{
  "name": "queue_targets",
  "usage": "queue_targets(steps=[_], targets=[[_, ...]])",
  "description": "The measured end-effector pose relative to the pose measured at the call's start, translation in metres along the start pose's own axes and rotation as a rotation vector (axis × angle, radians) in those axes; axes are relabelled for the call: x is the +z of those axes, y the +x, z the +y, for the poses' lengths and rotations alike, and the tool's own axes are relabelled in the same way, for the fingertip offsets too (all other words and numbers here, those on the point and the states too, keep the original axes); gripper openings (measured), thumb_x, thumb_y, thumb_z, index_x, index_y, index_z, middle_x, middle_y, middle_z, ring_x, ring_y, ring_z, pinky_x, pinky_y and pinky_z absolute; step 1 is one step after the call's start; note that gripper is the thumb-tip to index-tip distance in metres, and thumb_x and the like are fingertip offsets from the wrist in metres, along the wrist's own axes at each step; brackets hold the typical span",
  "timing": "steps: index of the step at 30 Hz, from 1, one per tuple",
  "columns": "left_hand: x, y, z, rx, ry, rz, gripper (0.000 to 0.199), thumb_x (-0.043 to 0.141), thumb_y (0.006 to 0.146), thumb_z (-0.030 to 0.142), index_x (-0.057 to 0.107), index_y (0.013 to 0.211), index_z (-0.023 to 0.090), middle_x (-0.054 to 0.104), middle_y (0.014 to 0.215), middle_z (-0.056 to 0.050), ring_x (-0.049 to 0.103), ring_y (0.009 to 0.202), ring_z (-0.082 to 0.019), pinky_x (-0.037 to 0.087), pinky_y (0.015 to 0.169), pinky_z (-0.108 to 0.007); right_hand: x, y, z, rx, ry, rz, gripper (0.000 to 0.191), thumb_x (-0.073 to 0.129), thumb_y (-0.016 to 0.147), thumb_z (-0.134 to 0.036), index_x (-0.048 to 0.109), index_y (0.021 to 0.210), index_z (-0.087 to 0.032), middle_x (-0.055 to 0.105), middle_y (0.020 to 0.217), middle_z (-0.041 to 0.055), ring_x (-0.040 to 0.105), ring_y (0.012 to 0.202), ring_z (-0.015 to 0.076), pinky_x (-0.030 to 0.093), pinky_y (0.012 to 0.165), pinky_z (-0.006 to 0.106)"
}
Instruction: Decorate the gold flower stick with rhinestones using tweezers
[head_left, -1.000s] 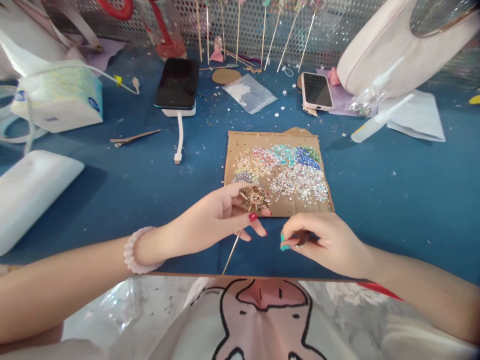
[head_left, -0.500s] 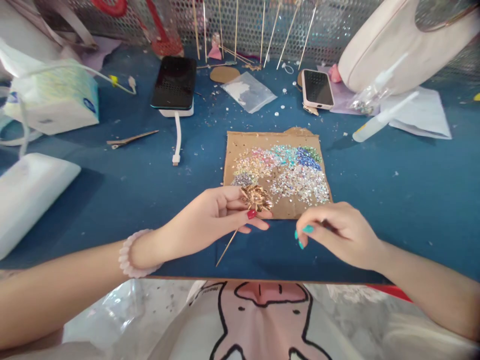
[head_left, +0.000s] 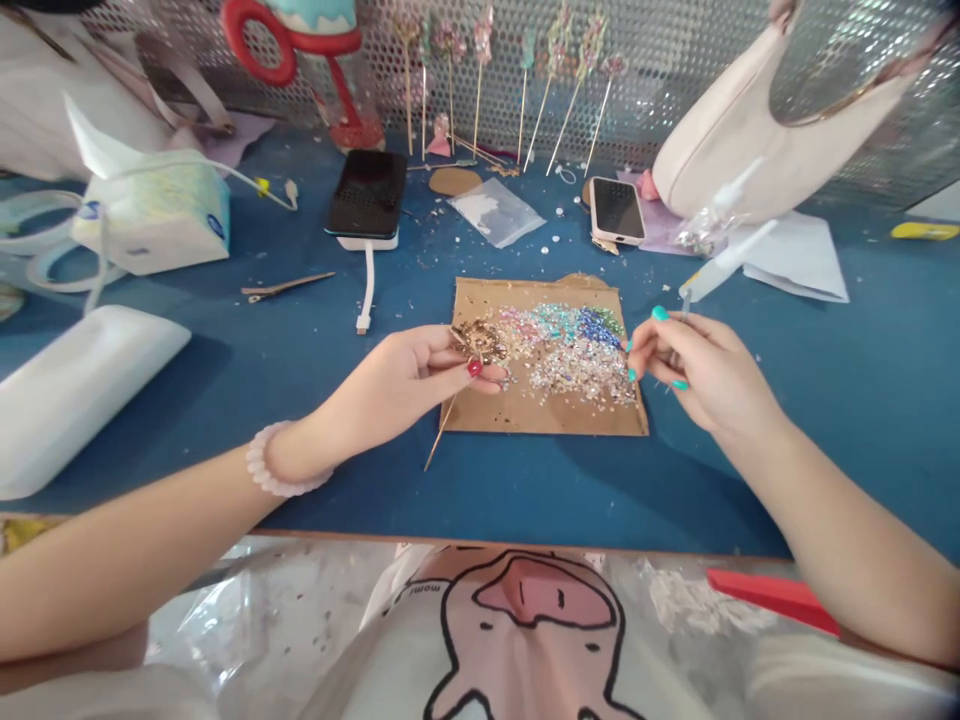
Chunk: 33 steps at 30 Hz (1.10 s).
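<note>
Gold flower (head_left: 480,342) sits pinched in your left hand (head_left: 397,385) over the cardboard's (head_left: 540,417) left side, its stick (head_left: 439,437) slanting near and left, while your right hand (head_left: 701,372), well to the right, curls around something thin.

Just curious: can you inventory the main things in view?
Table: one, blue, central
Cardboard: one, brown, central
Gems: many, multicoloured, on cardboard
Ornament: one, gold, over cardboard
Phones: two, dark-screened, back
Decorated sticks: eight, mixed, back
Tissue pack: one, pale, left
Container: one, red-handled, back left
Handbag: one, pale, back right
Tube: one, white, right
Oblong object: one, white, left
Left fingers: several, red-nailed, holding ornament
Right fingers: several, turquoise-nailed, holding thin stick
</note>
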<state>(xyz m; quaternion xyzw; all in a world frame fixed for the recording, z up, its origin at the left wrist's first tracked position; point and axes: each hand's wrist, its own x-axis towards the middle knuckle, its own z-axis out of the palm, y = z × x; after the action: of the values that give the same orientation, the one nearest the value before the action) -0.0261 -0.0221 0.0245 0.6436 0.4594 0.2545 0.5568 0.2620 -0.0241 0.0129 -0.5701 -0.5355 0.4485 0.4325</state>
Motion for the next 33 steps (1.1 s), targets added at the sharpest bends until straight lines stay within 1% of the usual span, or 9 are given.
queue_targets(steps=[4, 9, 14, 19, 25, 27, 28, 30, 33], targets=[[-0.001, -0.001, 0.0, -0.006, -0.066, -0.025, 0.02, 0.057, 0.091, 0.025, 0.06, 0.108, 0.015, 0.073, 0.106, -0.005, 0.07, 0.097, -0.016, 0.052, 0.092, -0.024, 0.0, -0.005, -0.004, 0.001, 0.013, -0.057, 0.024, 0.057, 0.086, -0.035, 0.063, 0.07, -0.018, 0.063, 0.056, 0.0033, 0.049, 0.047, 0.0087, 0.019, 0.041, 0.027], [-0.001, -0.002, -0.001, -0.023, -0.07, -0.044, 0.019, 0.057, 0.091, 0.025, 0.059, 0.107, 0.014, 0.073, 0.107, -0.005, 0.07, 0.096, -0.017, 0.053, 0.091, -0.025, -0.003, 0.001, 0.001, -0.006, -0.012, -0.022, 0.023, 0.057, 0.086, -0.033, 0.063, 0.069, -0.018, 0.063, 0.056, 0.0039, 0.046, 0.046, 0.0081, 0.019, 0.042, 0.027], [0.0, -0.002, -0.001, -0.019, -0.075, -0.044, 0.018, 0.058, 0.091, 0.022, 0.06, 0.106, 0.013, 0.074, 0.103, -0.005, 0.071, 0.091, -0.015, 0.054, 0.087, -0.022, -0.006, 0.003, 0.002, 0.023, 0.012, -0.07, 0.023, 0.055, 0.087, -0.032, 0.063, 0.071, -0.018, 0.064, 0.059, 0.0047, 0.042, 0.045, 0.008, 0.018, 0.042, 0.027], [-0.001, -0.007, 0.003, -0.017, -0.132, -0.1, 0.013, 0.057, 0.09, 0.017, 0.062, 0.103, 0.016, 0.075, 0.099, -0.001, 0.072, 0.086, -0.012, 0.054, 0.083, -0.018, -0.012, -0.004, -0.007, 0.081, -0.078, -0.238, 0.022, 0.055, 0.086, -0.033, 0.062, 0.072, -0.018, 0.063, 0.06, 0.0025, 0.038, 0.045, 0.0067, 0.021, 0.043, 0.025], [-0.003, -0.008, 0.004, -0.061, -0.176, -0.193, 0.011, 0.059, 0.089, 0.018, 0.064, 0.098, 0.018, 0.076, 0.096, 0.001, 0.072, 0.084, -0.011, 0.054, 0.08, -0.016, -0.022, -0.011, -0.013, 0.135, -0.32, -0.444, 0.035, 0.05, 0.087, -0.05, 0.062, 0.08, -0.018, 0.063, 0.062, 0.0011, 0.039, 0.047, 0.0079, 0.026, 0.045, 0.024], [-0.004, -0.009, 0.005, -0.079, -0.156, -0.221, 0.009, 0.059, 0.089, 0.019, 0.065, 0.096, 0.018, 0.076, 0.096, 0.001, 0.072, 0.085, -0.011, 0.054, 0.08, -0.016, -0.024, -0.014, -0.015, 0.125, -0.419, -0.483, 0.039, 0.047, 0.088, -0.054, 0.063, 0.084, -0.019, 0.064, 0.066, 0.0014, 0.041, 0.05, 0.009, 0.029, 0.047, 0.025], [-0.005, -0.009, 0.006, -0.086, -0.143, -0.226, 0.009, 0.059, 0.089, 0.019, 0.066, 0.095, 0.017, 0.076, 0.095, 0.0, 0.072, 0.085, -0.011, 0.054, 0.081, -0.017, -0.025, -0.016, -0.016, 0.108, -0.469, -0.474, 0.041, 0.045, 0.089, -0.055, 0.064, 0.084, -0.019, 0.065, 0.07, 0.0019, 0.042, 0.052, 0.0095, 0.031, 0.049, 0.025], [-0.005, -0.012, 0.01, -0.09, -0.112, -0.208, 0.009, 0.06, 0.088, 0.017, 0.067, 0.093, 0.017, 0.076, 0.094, 0.0, 0.072, 0.089, -0.012, 0.054, 0.083, -0.017, -0.025, -0.021, -0.019, 0.036, -0.542, -0.39, 0.045, 0.043, 0.089, -0.058, 0.065, 0.081, -0.019, 0.066, 0.074, 0.0027, 0.046, 0.055, 0.0107, 0.035, 0.053, 0.027], [-0.004, -0.016, 0.014, -0.068, -0.112, -0.172, 0.011, 0.061, 0.088, 0.015, 0.069, 0.094, 0.016, 0.076, 0.094, -0.001, 0.071, 0.093, -0.012, 0.053, 0.085, -0.016, -0.021, -0.03, -0.021, -0.156, -0.539, -0.245, 0.044, 0.043, 0.09, -0.056, 0.068, 0.077, -0.022, 0.065, 0.078, 0.003, 0.055, 0.067, 0.0139, 0.04, 0.062, 0.029]])
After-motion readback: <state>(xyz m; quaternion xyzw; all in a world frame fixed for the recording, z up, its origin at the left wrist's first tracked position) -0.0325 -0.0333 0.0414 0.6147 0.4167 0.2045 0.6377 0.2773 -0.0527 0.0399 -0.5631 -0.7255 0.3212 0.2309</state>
